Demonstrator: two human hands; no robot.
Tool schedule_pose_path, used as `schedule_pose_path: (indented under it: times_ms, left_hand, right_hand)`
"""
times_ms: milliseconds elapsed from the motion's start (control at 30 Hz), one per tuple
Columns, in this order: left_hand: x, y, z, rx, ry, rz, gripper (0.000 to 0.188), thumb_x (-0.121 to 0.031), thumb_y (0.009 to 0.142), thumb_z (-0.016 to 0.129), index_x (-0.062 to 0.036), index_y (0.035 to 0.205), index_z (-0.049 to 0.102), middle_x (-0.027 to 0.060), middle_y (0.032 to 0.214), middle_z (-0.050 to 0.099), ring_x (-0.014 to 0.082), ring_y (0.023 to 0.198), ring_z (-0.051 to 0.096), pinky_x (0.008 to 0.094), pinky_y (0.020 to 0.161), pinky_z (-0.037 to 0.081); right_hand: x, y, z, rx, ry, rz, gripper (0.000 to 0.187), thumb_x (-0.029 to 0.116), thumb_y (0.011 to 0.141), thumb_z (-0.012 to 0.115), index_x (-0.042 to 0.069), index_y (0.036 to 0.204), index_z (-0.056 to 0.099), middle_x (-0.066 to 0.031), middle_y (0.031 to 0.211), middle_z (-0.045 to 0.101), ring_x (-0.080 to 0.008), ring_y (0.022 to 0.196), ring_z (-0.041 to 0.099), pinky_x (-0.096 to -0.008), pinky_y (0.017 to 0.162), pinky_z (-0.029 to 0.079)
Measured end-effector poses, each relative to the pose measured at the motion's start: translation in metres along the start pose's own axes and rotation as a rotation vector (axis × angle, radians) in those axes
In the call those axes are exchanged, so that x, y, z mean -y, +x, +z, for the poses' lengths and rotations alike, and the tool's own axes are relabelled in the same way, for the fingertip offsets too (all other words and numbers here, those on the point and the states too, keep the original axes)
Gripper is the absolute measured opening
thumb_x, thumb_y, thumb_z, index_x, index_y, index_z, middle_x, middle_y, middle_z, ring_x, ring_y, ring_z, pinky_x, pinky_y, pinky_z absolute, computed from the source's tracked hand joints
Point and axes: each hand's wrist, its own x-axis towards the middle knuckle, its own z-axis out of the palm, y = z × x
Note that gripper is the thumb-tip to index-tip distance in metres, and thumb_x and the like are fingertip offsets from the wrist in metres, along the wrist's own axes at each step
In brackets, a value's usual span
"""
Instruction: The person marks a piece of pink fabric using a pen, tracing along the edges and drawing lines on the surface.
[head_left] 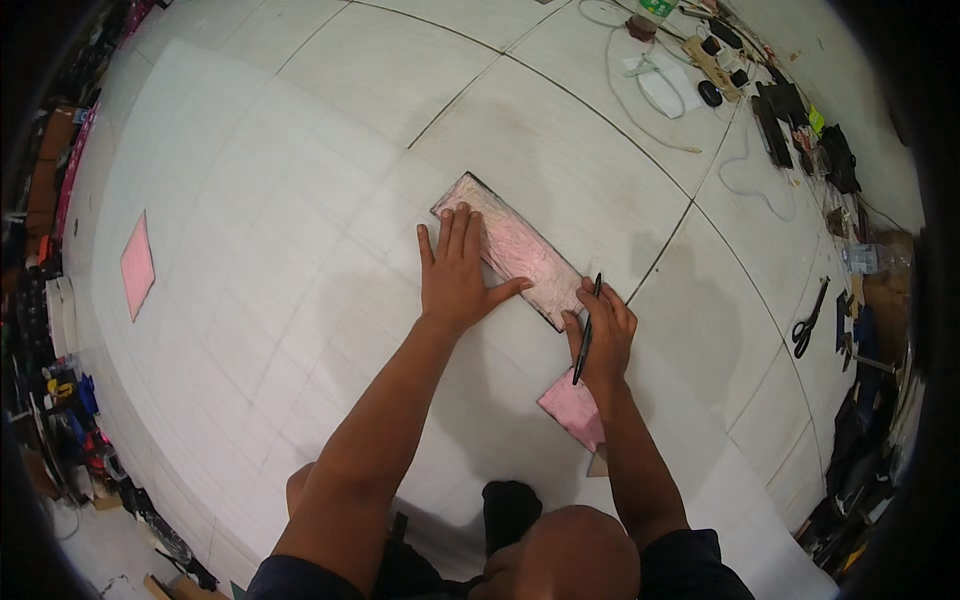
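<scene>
A long pink rectangular piece (522, 248) with a crinkled surface and dark edges lies slantwise on a thin white sheet (300, 240). My left hand (457, 275) rests flat on its upper left part, fingers stretched out and thumb spread along the lower edge. At the piece's lower right end, my right hand (606, 335) is closed around a black pen (587, 330). The pen slants across the fingers, and its writing end cannot be made out. Just below that hand, partly hidden by the wrist, is a smaller pink piece (573, 408).
Far left on the sheet lies a pink pointed piece (138, 265). Black scissors (810, 318) are on the tiled floor (590, 120) at right. Cables, a white paper (668, 88) and small black devices crowd the upper right. Mixed goods line the left edge.
</scene>
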Motion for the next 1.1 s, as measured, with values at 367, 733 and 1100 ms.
schedule_pose_path:
  times_ms: [367,733,1100]
  left_hand:
    - [0.009,-0.005,0.005,-0.079,-0.103,-0.008,0.125,-0.075,0.073,0.081,0.006,0.156,0.036,0.0283,0.165,0.033,0.0435,0.158,0.024,0.064,0.127,0.012]
    - [0.011,-0.005,0.009,-0.077,-0.07,0.01,0.126,-0.075,0.073,0.079,0.0077,0.157,0.034,0.0299,0.165,0.032,0.0449,0.158,0.022,0.0658,0.125,0.014]
    - [0.003,-0.004,0.006,-0.08,-0.023,-0.042,0.128,-0.075,0.072,0.081,0.0055,0.158,0.032,0.0248,0.166,0.03,0.0422,0.158,0.021,0.0626,0.127,0.012]
  right_hand:
    - [0.003,0.003,-0.005,0.039,-0.083,-0.045,0.043,0.026,0.091,0.079,0.015,0.131,0.067,-0.0049,0.14,0.069,-0.0317,0.136,0.054,-0.0472,0.108,0.035]
    - [0.006,0.002,-0.005,0.043,-0.098,-0.034,0.044,0.023,0.092,0.079,0.014,0.133,0.067,-0.0063,0.141,0.068,-0.0325,0.136,0.053,-0.0478,0.11,0.034]
    - [-0.003,0.006,-0.002,-0.106,0.118,0.062,0.043,0.014,0.088,0.082,0.01,0.128,0.066,-0.0079,0.136,0.071,-0.0317,0.131,0.06,-0.0455,0.108,0.042]
